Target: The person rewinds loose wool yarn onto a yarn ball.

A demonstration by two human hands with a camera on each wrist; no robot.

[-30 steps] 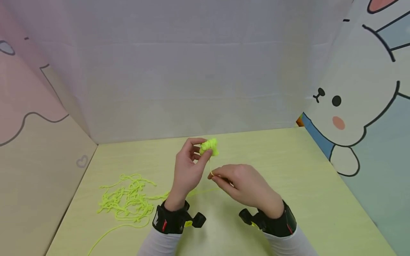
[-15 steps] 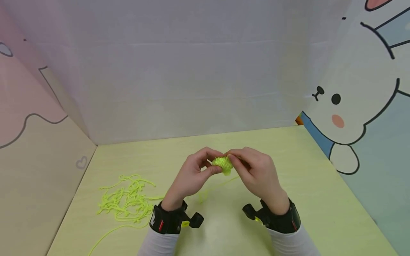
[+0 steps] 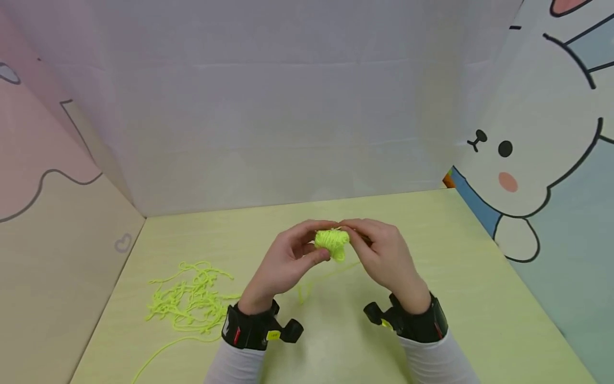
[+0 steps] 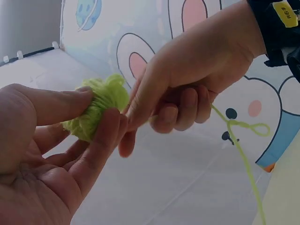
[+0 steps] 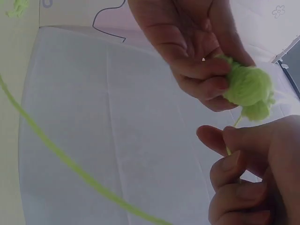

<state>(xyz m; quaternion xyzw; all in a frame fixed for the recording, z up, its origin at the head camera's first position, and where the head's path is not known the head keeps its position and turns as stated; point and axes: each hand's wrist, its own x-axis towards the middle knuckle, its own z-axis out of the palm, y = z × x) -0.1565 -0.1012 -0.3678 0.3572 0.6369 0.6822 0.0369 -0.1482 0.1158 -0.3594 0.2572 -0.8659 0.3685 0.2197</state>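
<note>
A small ball of neon yellow-green yarn (image 3: 332, 241) is held above the table between the thumb and fingers of my left hand (image 3: 288, 261). Close on its right, my right hand (image 3: 386, 256) pinches the yarn strand (image 5: 238, 121) between thumb and index finger. In the right wrist view that strand runs taut from the ball into the pinch. The strand's other length (image 4: 247, 164) leaves the curled fingers of the right hand and hangs down, with a small loop in it.
A loose tangle of the same yarn (image 3: 192, 298) lies on the left of the pale table (image 3: 479, 298), one tail running to the front edge. A white curtain (image 3: 307, 106) stands behind, with printed panels at both sides.
Both hands came together; the right hand rose from below the ball to its upper right side, bringing the strand over. The ball moved lower and rightward, then turned slightly.
</note>
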